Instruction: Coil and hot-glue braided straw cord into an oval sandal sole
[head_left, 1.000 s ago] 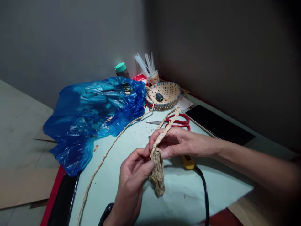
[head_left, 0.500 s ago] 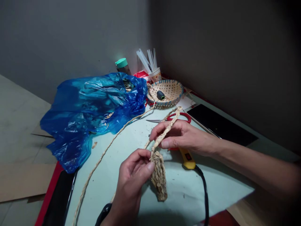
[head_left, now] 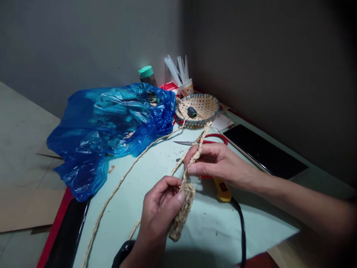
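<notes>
My left hand (head_left: 163, 204) pinches the upper end of a flat, coiled braided piece (head_left: 182, 214), which hangs down and to the left from the fingertips. From its top a pale braided cord (head_left: 197, 152) rises, looping over above my right hand (head_left: 214, 162). The right thumb and fingers are closed on this cord, just above the left fingertips. Red-handled scissors (head_left: 217, 138) lie behind the right hand. A yellow-handled tool (head_left: 223, 191) with a black cable is beneath that hand, its front part hidden.
Along the table (head_left: 212, 238), a long braided cord (head_left: 122, 182) runs from a woven basket (head_left: 206, 108) holding a dark spool (head_left: 192, 112). A blue plastic bag (head_left: 111, 123) lies left, a black tablet (head_left: 263, 150) right. Behind stand a bottle (head_left: 147, 76) and a cup of clear sticks (head_left: 186, 88).
The coiled piece has swung so its lower end points left. My right hand has moved slightly down the cord, and the cord's upper loop has shifted left.
</notes>
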A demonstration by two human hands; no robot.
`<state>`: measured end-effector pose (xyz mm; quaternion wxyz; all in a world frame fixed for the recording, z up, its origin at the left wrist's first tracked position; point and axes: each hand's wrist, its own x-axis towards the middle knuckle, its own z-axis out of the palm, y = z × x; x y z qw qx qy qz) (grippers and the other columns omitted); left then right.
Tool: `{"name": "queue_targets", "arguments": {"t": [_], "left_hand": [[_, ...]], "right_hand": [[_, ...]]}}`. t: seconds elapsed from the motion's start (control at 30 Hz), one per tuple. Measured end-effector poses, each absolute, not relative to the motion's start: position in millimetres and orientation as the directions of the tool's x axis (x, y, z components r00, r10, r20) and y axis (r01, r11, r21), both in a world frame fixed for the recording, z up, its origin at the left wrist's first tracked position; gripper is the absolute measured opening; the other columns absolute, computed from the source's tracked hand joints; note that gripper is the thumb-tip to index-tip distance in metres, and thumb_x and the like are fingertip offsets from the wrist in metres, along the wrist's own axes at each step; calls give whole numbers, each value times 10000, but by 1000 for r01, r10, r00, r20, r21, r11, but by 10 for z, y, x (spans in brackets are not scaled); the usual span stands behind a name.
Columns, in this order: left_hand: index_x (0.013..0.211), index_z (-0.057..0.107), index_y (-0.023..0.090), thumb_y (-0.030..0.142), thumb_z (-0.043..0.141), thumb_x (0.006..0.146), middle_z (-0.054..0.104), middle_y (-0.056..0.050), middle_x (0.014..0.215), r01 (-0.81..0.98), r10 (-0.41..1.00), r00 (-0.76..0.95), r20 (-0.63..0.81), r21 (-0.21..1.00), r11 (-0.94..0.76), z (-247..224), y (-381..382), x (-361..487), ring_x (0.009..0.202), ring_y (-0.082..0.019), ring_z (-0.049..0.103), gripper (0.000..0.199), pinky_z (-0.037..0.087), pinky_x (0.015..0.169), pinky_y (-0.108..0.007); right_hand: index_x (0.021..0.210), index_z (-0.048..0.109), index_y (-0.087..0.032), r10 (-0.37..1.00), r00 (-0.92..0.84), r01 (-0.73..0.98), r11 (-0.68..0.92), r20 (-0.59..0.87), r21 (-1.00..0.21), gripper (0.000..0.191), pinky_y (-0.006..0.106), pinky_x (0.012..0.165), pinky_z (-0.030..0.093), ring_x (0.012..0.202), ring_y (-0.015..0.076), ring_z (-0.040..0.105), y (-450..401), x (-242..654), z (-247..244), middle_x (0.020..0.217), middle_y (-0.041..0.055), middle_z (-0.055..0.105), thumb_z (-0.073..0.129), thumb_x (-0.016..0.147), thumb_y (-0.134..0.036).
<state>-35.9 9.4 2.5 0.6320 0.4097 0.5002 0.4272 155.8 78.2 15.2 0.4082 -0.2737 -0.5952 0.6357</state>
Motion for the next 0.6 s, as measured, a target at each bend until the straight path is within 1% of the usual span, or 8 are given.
{"name": "queue_targets", "arguments": {"t": [0.07,0.17,0.3,0.43,0.53,0.6], "left_hand": [[872,683,194,380,781,802,552,18,678,-152,947,110,-303,936,317,35,92,-361,603,-93,442,221,351,559,-212],[885,665,191,378,786,791,547,21,658,-200,936,107,-335,915,350,52,99,-354,577,-90,437,242,339,540,-210],[869,662,180,310,793,774,614,1,704,-280,930,82,-359,887,367,70,111,-331,615,-93,500,208,390,579,-196],[859,650,174,270,750,806,644,-14,713,-352,914,94,-394,846,401,80,124,-311,647,-109,561,148,434,617,-196],[844,665,148,244,759,777,664,-36,739,-438,916,53,-397,816,379,89,165,-307,675,-126,590,150,477,656,-215],[836,683,129,227,776,743,675,-48,780,-507,915,-7,-404,790,345,93,210,-321,697,-138,604,164,510,694,-241]], "right_hand": [[822,684,-160,853,-504,-185,50,139,-981,124,170,689,469,743,76,595,775,1555,157,833,-26,648,758,875,-245],[810,684,-161,854,-502,-176,51,134,-983,144,175,653,456,710,74,576,752,1563,171,812,-27,633,767,866,-264],[800,692,-162,855,-500,-160,63,136,-985,142,168,649,443,709,67,562,737,1588,175,794,-32,620,784,848,-258],[781,677,-154,855,-504,-139,54,118,-989,178,182,625,442,673,74,548,749,1579,168,753,-27,607,789,842,-278],[831,688,-146,854,-514,-126,21,83,-992,174,197,648,470,686,86,563,762,1548,162,769,-11,613,753,878,-300],[938,697,-149,861,-503,-126,11,73,-992,171,203,693,496,756,100,590,772,1532,153,846,3,625,756,871,-295]]}}
